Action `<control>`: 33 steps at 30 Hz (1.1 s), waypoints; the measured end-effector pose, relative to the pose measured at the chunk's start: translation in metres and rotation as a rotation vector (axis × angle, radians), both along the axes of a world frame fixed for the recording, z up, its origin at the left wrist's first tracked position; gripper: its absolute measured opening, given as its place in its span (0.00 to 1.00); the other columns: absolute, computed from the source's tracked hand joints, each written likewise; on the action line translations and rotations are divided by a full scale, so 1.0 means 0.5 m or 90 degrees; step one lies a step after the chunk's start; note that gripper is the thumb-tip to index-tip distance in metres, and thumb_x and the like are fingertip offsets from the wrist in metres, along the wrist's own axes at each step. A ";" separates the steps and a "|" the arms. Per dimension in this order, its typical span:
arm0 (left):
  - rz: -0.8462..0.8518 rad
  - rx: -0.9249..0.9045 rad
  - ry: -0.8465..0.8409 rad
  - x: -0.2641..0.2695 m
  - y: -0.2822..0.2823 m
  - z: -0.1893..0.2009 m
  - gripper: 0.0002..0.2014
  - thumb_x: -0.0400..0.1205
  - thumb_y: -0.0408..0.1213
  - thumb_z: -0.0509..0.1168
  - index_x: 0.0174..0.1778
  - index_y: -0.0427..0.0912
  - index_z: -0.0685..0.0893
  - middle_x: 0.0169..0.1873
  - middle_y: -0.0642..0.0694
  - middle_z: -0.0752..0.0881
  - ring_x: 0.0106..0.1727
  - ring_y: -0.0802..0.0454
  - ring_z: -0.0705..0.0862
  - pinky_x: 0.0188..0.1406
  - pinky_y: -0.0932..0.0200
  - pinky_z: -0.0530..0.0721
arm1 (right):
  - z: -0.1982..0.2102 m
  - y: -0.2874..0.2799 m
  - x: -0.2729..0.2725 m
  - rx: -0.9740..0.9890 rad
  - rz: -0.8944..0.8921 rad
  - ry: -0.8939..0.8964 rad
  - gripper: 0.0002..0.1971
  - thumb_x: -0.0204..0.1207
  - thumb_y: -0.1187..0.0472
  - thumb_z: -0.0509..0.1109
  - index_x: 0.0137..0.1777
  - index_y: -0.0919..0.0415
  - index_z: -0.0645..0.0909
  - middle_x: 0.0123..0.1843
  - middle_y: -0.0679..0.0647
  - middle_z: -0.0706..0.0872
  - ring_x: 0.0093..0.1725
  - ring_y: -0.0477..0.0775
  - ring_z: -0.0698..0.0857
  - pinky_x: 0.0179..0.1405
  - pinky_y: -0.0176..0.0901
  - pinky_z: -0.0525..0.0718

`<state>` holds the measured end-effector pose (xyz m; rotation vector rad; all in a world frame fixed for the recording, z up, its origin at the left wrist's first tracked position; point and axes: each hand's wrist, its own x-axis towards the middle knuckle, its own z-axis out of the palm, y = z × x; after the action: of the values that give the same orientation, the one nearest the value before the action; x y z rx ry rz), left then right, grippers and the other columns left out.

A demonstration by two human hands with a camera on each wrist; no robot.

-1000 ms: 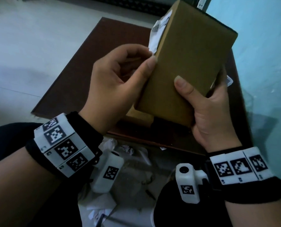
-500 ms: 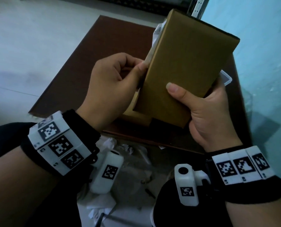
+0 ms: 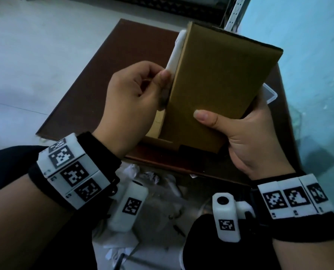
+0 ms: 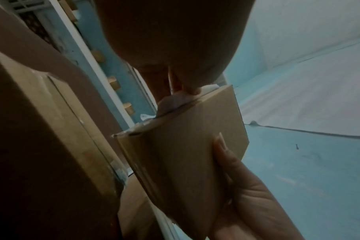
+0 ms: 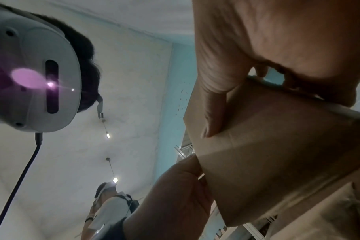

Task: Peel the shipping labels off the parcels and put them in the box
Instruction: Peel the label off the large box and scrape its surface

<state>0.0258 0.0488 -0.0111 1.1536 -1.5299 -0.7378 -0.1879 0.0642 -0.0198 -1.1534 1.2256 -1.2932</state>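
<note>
A brown cardboard parcel (image 3: 214,90) is held up on edge over a dark brown board (image 3: 107,78). My right hand (image 3: 246,133) grips its lower right corner, thumb across the near face. A white shipping label (image 3: 174,51) runs along the parcel's left side, partly lifted. My left hand (image 3: 135,98) pinches the label's lower end between thumb and fingers. In the left wrist view the fingertips pinch the crumpled white label (image 4: 175,100) at the parcel (image 4: 187,154) edge. The right wrist view shows the parcel (image 5: 273,154) from below.
Another cardboard parcel (image 3: 156,131) lies on the board behind my left hand. Crumpled white paper scraps (image 3: 148,176) lie in a container below my wrists. A turquoise wall (image 3: 308,55) stands close on the right. A clear plastic piece (image 3: 269,94) shows behind the parcel.
The label has come further off the parcel's side, and my left hand has shifted down and left along that edge. The parcel has tilted slightly in my right hand.
</note>
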 end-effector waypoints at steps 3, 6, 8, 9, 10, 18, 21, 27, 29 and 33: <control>0.009 0.049 0.036 0.001 0.001 -0.005 0.12 0.92 0.41 0.65 0.48 0.40 0.89 0.40 0.38 0.91 0.41 0.39 0.91 0.44 0.34 0.92 | 0.000 -0.004 -0.005 -0.003 -0.011 -0.011 0.64 0.46 0.52 0.99 0.86 0.48 0.72 0.75 0.50 0.88 0.73 0.54 0.89 0.68 0.62 0.92; 0.023 0.068 0.082 -0.003 0.001 0.000 0.21 0.95 0.45 0.58 0.45 0.37 0.89 0.38 0.34 0.90 0.38 0.38 0.90 0.39 0.40 0.93 | -0.001 -0.003 -0.007 0.007 0.002 -0.011 0.60 0.47 0.53 0.99 0.83 0.49 0.76 0.73 0.51 0.90 0.71 0.56 0.91 0.68 0.63 0.92; 0.018 0.009 0.041 0.001 -0.002 0.005 0.18 0.95 0.44 0.59 0.53 0.35 0.89 0.38 0.36 0.89 0.34 0.45 0.89 0.30 0.49 0.90 | -0.002 0.003 -0.005 0.018 0.018 0.019 0.55 0.46 0.51 0.99 0.77 0.42 0.77 0.70 0.46 0.90 0.70 0.52 0.91 0.68 0.62 0.91; 0.018 -0.031 0.009 0.002 -0.003 0.006 0.15 0.94 0.43 0.61 0.57 0.36 0.88 0.38 0.42 0.89 0.33 0.49 0.89 0.27 0.53 0.88 | -0.003 0.006 -0.002 0.023 0.025 0.035 0.54 0.46 0.49 0.98 0.75 0.39 0.77 0.69 0.43 0.91 0.69 0.49 0.91 0.69 0.61 0.91; 0.024 -0.060 -0.009 0.003 -0.004 0.007 0.12 0.94 0.41 0.63 0.60 0.38 0.88 0.40 0.46 0.89 0.33 0.50 0.88 0.27 0.56 0.86 | -0.004 0.009 0.003 0.024 0.027 0.046 0.54 0.46 0.48 0.98 0.75 0.38 0.76 0.68 0.41 0.91 0.69 0.48 0.90 0.70 0.61 0.90; 0.038 -0.137 -0.048 0.010 -0.007 0.006 0.05 0.92 0.37 0.66 0.53 0.42 0.85 0.41 0.50 0.88 0.40 0.56 0.87 0.39 0.61 0.86 | 0.010 0.012 0.011 0.001 0.033 -0.083 0.40 0.73 0.55 0.86 0.84 0.56 0.74 0.74 0.56 0.89 0.72 0.56 0.91 0.70 0.56 0.91; 0.005 -0.080 0.044 0.016 -0.006 0.006 0.07 0.92 0.36 0.65 0.50 0.38 0.86 0.42 0.33 0.89 0.40 0.36 0.89 0.37 0.35 0.89 | 0.012 0.009 0.003 -0.022 0.052 -0.079 0.39 0.73 0.58 0.84 0.84 0.59 0.74 0.75 0.59 0.88 0.72 0.57 0.90 0.67 0.53 0.92; -0.086 -0.116 0.101 0.011 0.002 0.017 0.10 0.93 0.35 0.59 0.66 0.39 0.82 0.55 0.29 0.86 0.55 0.26 0.87 0.46 0.23 0.87 | 0.002 0.011 -0.001 -0.088 0.063 -0.037 0.52 0.67 0.57 0.91 0.88 0.66 0.67 0.80 0.63 0.83 0.79 0.61 0.85 0.74 0.60 0.88; -0.074 -0.143 0.076 0.010 0.005 0.022 0.10 0.93 0.39 0.58 0.62 0.40 0.82 0.52 0.31 0.87 0.52 0.30 0.88 0.44 0.27 0.88 | 0.000 0.012 0.001 -0.095 0.056 -0.014 0.57 0.62 0.52 0.94 0.89 0.62 0.66 0.82 0.61 0.82 0.81 0.60 0.83 0.75 0.62 0.88; -0.017 -0.164 0.024 0.016 0.003 0.016 0.05 0.92 0.35 0.64 0.58 0.38 0.80 0.48 0.31 0.87 0.45 0.37 0.90 0.38 0.36 0.91 | -0.005 0.016 0.007 -0.148 0.008 0.064 0.58 0.57 0.48 0.94 0.86 0.50 0.68 0.81 0.50 0.82 0.81 0.49 0.82 0.78 0.58 0.86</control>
<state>0.0340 0.0503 -0.0031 0.9244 -1.5601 -0.5575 -0.1846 0.0722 -0.0225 -1.4034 1.1595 -1.4102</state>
